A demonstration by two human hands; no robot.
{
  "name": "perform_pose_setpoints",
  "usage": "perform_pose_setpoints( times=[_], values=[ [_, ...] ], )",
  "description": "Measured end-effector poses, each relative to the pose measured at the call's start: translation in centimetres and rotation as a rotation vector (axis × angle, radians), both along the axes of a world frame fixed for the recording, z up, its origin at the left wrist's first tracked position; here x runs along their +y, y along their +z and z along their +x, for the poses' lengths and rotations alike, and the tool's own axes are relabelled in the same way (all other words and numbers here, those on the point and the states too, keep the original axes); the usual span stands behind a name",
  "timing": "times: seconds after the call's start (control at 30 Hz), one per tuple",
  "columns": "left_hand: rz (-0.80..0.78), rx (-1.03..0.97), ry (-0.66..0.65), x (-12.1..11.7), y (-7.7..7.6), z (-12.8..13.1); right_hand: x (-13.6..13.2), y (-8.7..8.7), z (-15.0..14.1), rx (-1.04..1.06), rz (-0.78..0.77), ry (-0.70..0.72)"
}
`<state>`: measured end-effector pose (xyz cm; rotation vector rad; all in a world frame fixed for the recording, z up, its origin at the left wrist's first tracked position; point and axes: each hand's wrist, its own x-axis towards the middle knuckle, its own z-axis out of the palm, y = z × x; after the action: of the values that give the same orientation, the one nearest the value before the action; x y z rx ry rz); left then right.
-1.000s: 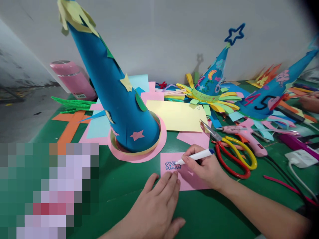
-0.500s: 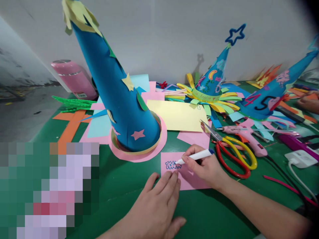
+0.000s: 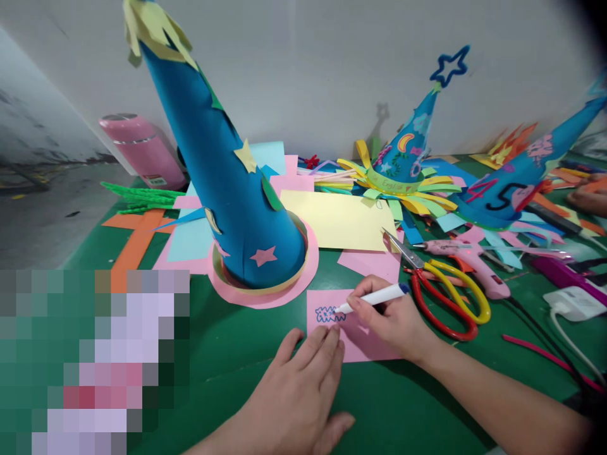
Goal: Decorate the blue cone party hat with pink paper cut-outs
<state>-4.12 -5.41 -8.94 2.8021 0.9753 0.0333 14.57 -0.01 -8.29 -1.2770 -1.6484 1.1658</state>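
My right hand [image 3: 393, 319] is closed around a white marker with a blue cap [image 3: 372, 298]; its tip touches a small pink paper [image 3: 353, 338] beside blue drawn marks. My left hand [image 3: 296, 395] lies flat with fingers together, its fingertips pressing the paper's lower left edge. A tall blue cone hat [image 3: 222, 170] with star cut-outs stands on a pink paper ring just behind the paper.
Red and yellow scissors [image 3: 441, 294] lie right of my right hand, with a pink glue gun [image 3: 474, 259] behind them. A yellow sheet [image 3: 339, 218], other decorated cone hats [image 3: 408, 155], paper scraps and a pink flask [image 3: 140, 151] cover the green table. Another person's hand [image 3: 588, 199] shows at far right.
The marker tip has shifted very slightly on the pink paper; the view has drifted a little. Both hands stay where they were.
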Motion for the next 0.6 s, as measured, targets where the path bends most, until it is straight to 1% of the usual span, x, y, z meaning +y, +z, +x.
perform_pose_setpoints(
  times=[0.6],
  values=[
    [-0.02, -0.022, 0.011, 0.15, 0.15, -0.07, 0.05, -0.07, -0.03, -0.006, 0.019, -0.021]
  ],
)
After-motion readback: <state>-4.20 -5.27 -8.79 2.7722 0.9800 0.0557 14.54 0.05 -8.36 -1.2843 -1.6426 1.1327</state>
